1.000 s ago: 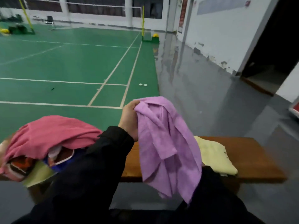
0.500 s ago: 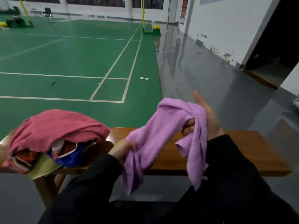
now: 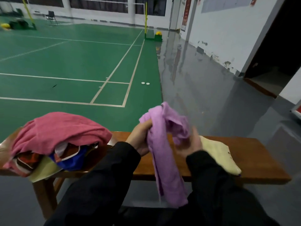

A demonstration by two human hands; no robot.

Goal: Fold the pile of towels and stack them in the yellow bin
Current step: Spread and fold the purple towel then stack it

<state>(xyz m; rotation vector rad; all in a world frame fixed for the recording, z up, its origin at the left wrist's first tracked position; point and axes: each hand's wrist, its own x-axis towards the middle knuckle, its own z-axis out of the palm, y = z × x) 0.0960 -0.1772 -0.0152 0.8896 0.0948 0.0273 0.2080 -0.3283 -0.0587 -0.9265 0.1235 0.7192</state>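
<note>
Above a wooden bench (image 3: 254,154), the left hand (image 3: 141,137) grips a bunched purple towel (image 3: 164,149), fingers curled round it; the right hand (image 3: 190,144), blurred, grip unclear; 1 towel pile (image 3: 53,136) lies left, a folded yellow towel (image 3: 218,157) right.

A purple towel (image 3: 164,144) is held bunched above the near edge of a wooden bench (image 3: 254,159), just right of frame centre. Its upper part is crumpled into loose folds, and a long tail hangs straight down toward 6 o'clock, past the bench edge. A pile of towels (image 3: 55,141) is heaped at 9 o'clock on the bench's left end: a pink towel is draped over the top, with orange, white and blue cloth and a pale yellow piece showing beneath. A pale yellow towel (image 3: 218,154) lies flat at 3 o'clock on the bench, partly hidden by a dark sleeve.
</note>
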